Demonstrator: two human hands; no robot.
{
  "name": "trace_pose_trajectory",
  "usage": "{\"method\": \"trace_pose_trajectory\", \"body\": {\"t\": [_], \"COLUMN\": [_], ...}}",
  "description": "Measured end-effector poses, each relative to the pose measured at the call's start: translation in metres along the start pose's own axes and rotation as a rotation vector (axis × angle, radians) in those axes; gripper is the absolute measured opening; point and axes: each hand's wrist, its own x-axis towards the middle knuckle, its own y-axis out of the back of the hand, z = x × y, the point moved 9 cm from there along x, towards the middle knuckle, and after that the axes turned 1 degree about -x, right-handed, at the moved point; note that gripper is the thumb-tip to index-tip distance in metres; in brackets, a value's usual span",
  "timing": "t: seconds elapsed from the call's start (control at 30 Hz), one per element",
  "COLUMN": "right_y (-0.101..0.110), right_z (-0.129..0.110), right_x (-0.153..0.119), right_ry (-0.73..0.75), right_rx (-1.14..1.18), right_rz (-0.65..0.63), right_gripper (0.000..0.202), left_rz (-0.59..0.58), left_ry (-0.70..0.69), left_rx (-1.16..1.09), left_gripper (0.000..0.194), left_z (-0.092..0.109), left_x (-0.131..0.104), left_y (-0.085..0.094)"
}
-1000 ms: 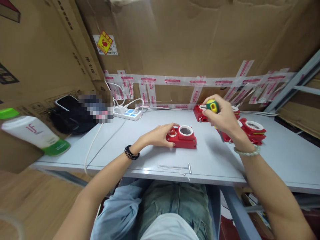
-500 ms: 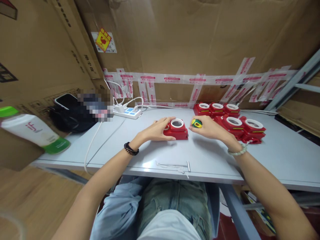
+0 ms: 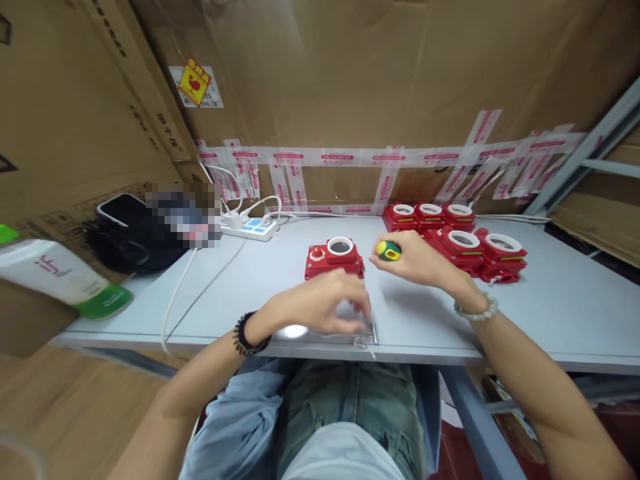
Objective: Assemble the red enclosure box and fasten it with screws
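Note:
A red box with a white-rimmed round window and a red knob (image 3: 320, 257) sits on the table in front of me. My left hand (image 3: 325, 301) is just on the near side of it, fingers bent and apart, slightly blurred, with nothing seen in them. Below those fingers, near the table's front edge, lies a thin metal T-shaped rod (image 3: 375, 332), partly hidden by the hand. My right hand (image 3: 415, 259) is wrapped round a green and yellow screwdriver handle (image 3: 388, 251), right of the red box; the screwdriver's shaft is not visible.
Several similar red boxes (image 3: 463, 248) stand together at the right. A white power strip (image 3: 250, 227) with plugged-in cables lies at the back left. Farther left are a phone (image 3: 121, 209) on a black bag and a white-green bottle (image 3: 65, 273). Cardboard (image 3: 320, 80) rises behind the table (image 3: 215, 300).
My left hand has let go of the red box and moved toward me, over the metal rod. My right hand keeps the screwdriver in about the same place.

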Motion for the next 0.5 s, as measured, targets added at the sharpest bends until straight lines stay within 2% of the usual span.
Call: {"method": "trace_pose_trajectory", "body": {"t": [0.03,0.1,0.23,0.37,0.43,0.5], "right_y": [0.003,0.006,0.002,0.002,0.008,0.019], "right_z": [0.004,0.008,0.003,0.001,0.001,0.002], "right_x": [0.001,0.002,0.002,0.001,0.002,0.001], "right_ry": [-0.017,-0.031,-0.011,-0.005,0.000,0.001], "right_rx": [-0.015,-0.033,-0.044,-0.028,0.003,0.053], "right_rz": [0.025,0.041,0.016,0.019,0.068,0.167], "right_gripper": [0.018,0.018,0.017,0.016,0.016,0.017], "left_rz": [-0.099,-0.198,-0.218,-0.200,-0.123,0.013], "left_ry": [-0.015,0.001,0.053,0.050,0.079,0.122], "left_rx": [-0.024,-0.014,-0.013,-0.086,-0.126,-0.171], "left_gripper": [0.008,0.012,0.010,0.011,0.013,0.014], "left_z": [0.006,0.009,0.001,0.003,0.003,-0.002], "left_x": [0.001,0.001,-0.002,-0.005,-0.004,-0.004], "left_y": [-0.017,-0.040,-0.054,-0.050,-0.038,-0.017]}}
